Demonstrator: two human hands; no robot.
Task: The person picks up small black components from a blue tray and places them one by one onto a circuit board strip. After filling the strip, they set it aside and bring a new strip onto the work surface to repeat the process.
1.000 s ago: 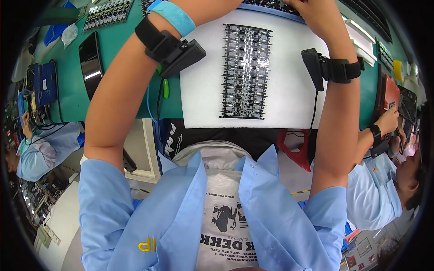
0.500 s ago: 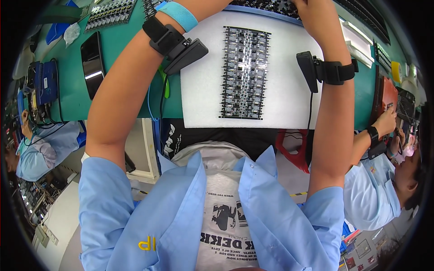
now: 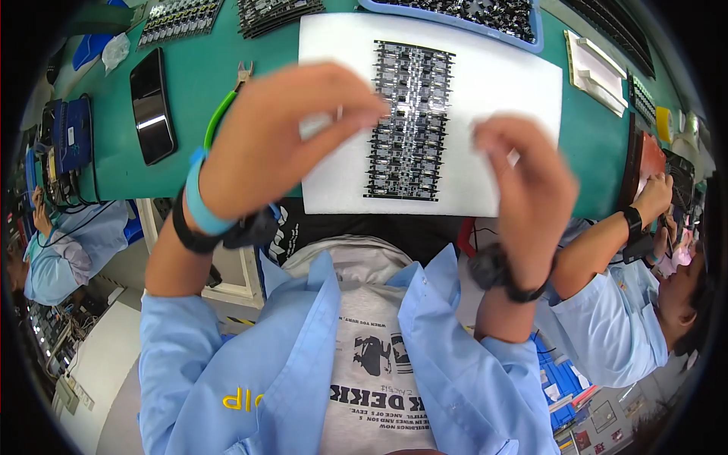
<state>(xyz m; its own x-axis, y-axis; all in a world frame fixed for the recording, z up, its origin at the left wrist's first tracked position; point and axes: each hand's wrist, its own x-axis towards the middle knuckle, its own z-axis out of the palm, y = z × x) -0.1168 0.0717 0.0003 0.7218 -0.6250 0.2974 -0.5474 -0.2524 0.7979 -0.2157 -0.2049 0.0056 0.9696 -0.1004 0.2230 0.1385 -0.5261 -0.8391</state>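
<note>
A long panel of small black and silver circuit boards (image 3: 409, 121) lies on a white foam pad (image 3: 516, 83) in front of me. My left hand (image 3: 292, 125) hovers at the panel's left edge, thumb and forefinger pinched together. To the right of the panel, over the pad, my right hand (image 3: 531, 174) is also closed in a pinch. Both hands are blurred, and whatever sits between their fingertips is too small to make out. Beyond the pad stands a blue tray (image 3: 540, 30) of small black parts. Green-handled cutters (image 3: 220, 114) lie partly hidden behind my left hand.
On the green table (image 3: 205, 45) at left lies a black phone (image 3: 152, 106). Stacked board panels (image 3: 277, 14) stand at the back, with another panel group (image 3: 180, 21) further left. A white slotted holder (image 3: 595, 72) lies at right. Co-workers sit on both sides, one's hand (image 3: 654, 199) close at right.
Both hands have come back from the tray at the far edge toward me, now on either side of the panel. The panel has stayed put, and the tray shows more fully.
</note>
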